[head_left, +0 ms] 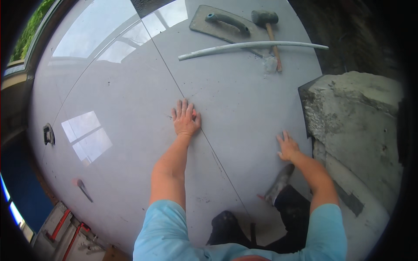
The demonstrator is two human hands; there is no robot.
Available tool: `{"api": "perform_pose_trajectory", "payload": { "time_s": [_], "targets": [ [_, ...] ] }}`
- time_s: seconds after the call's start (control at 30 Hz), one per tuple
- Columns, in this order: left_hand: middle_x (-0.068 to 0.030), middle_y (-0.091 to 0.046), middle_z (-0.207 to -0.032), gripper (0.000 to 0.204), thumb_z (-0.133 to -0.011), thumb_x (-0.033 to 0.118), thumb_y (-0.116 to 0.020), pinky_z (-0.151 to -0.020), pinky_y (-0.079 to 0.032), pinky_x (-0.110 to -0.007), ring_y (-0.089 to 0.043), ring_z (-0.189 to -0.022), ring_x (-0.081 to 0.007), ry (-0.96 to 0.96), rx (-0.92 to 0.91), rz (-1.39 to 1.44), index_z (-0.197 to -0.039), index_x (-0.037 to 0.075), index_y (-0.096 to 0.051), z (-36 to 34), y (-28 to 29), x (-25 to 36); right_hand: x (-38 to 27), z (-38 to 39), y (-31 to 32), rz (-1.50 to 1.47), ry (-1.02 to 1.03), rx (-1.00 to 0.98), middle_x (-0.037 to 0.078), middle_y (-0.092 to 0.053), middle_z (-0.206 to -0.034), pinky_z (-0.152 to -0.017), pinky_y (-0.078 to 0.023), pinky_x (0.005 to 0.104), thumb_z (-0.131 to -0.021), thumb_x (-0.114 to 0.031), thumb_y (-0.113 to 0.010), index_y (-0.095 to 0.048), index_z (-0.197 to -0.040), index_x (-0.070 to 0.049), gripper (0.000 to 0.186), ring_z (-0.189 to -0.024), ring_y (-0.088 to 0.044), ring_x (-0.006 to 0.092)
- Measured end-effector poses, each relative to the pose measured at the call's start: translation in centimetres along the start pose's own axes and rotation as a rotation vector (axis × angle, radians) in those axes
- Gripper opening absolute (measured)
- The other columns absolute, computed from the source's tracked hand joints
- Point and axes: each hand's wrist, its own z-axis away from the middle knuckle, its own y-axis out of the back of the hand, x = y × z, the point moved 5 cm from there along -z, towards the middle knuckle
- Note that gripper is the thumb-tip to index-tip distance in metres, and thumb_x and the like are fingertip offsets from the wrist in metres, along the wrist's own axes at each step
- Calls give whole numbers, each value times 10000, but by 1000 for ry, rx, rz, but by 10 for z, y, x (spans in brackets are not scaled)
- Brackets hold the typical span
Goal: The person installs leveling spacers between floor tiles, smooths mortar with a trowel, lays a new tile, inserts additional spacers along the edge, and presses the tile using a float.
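Observation:
Large glossy pale grey tiles (143, 95) cover the floor, with a thin dark joint running between them under my hands' area. My left hand (186, 122) lies palm down beside that joint, its fingers stretched out. A small orange-red piece (194, 114) shows between its thumb and index finger; its kind is partly hidden. To the right, my right hand (288, 148) rests on the tile with fingers apart, holding nothing, near the concrete edge and above my shoe (280, 185).
Far off lie a float (204, 28), a rubber mallet (271, 32) and a pale strip (239, 46). Rough concrete (352, 113) borders the right side. At left are a black-handled object (48, 134), a small tool (84, 191) and red bars (60, 225).

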Motion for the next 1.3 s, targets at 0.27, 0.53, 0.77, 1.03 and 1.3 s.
{"api": "perform_pose_trajectory", "payload": {
  "time_s": [0.27,0.53,0.77,1.03,1.3],
  "targets": [
    [-154,-406,-1479,519,-808,354,-628,-1138,-174,-577,-265,-1425,-362,63,-140,-19,-1259,135,-495,2,-15,-6,-19,-73,208,-537,105,188,192,-624,-1200,-931,-487,428,-854,-357,-659,-569,-1246,-45,509,-1087,-619,324],
    [-196,-462,-1424,535,-759,325,-653,-1095,-205,-632,-346,-1367,-428,51,-122,-19,-1231,122,-503,0,-20,-7,1,-23,184,-1398,111,155,168,-665,-1074,-851,-514,330,-890,-229,-660,-575,-1177,33,398,-986,-660,234],
    [-142,-446,-1454,362,-879,263,-564,-1091,-326,-528,-349,-1385,-361,145,-332,-75,-1216,133,-533,-17,18,-17,45,139,117,-1792,-340,-72,133,-655,-1102,-875,-489,309,-938,-211,-606,-581,-1196,40,361,-954,-634,174],
    [-143,-677,-856,273,-862,336,-604,-698,-520,-462,-648,-819,-358,280,-730,292,-931,72,-594,-132,129,63,-2,324,128,-1763,-628,-315,65,-651,-1069,-855,-466,288,-1016,-265,-445,-608,-1143,17,350,-957,-594,157],
    [-171,-677,-790,309,-822,380,-616,-701,-524,-484,-655,-776,-376,-27,-1002,434,-786,75,-638,-192,304,137,-159,428,288,-1540,-661,-10,193,-606,-1171,-965,-419,378,-1009,-363,-442,-522,-1276,36,486,-1110,-554,285]
  ]
}}
